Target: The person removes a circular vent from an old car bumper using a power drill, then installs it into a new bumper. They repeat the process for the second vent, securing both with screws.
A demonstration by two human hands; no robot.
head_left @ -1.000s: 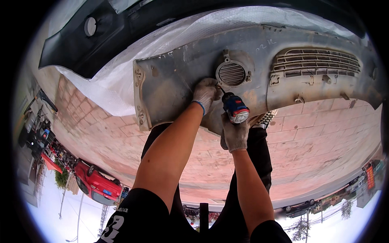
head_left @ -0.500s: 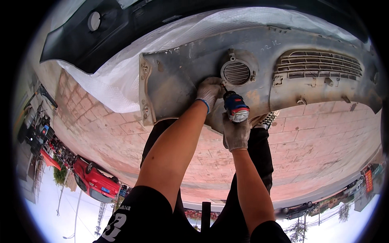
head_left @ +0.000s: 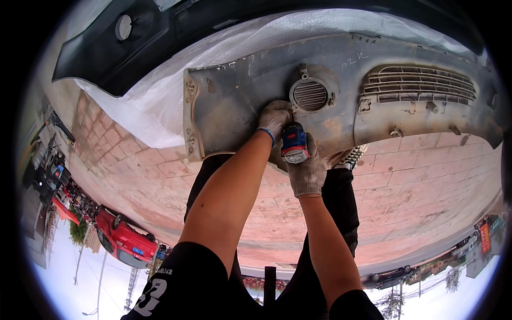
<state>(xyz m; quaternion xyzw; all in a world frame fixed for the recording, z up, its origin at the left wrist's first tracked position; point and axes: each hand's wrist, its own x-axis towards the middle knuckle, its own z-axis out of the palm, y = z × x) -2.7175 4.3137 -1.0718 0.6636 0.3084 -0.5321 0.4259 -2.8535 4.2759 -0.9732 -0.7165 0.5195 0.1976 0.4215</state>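
Since the earlier frame the blue power tool [head_left: 294, 143], gripped in the right hand [head_left: 306, 173], has swung left, its long axis now pointing up toward the left hand [head_left: 274, 118], which presses closed on the grey bumper [head_left: 234, 106] just below-left of the round vent [head_left: 309, 95].

A small blue licence plate [head_left: 141, 249], oblong, sat on the front of the red car [head_left: 124, 239] at the lower left edge. At the far right edge stood an upright red signboard [head_left: 486, 233] beside the street. White handwritten marks [head_left: 356, 58] showed on the grey bumper panel [head_left: 234, 106] near the slatted vent. No packages or screens appeared.
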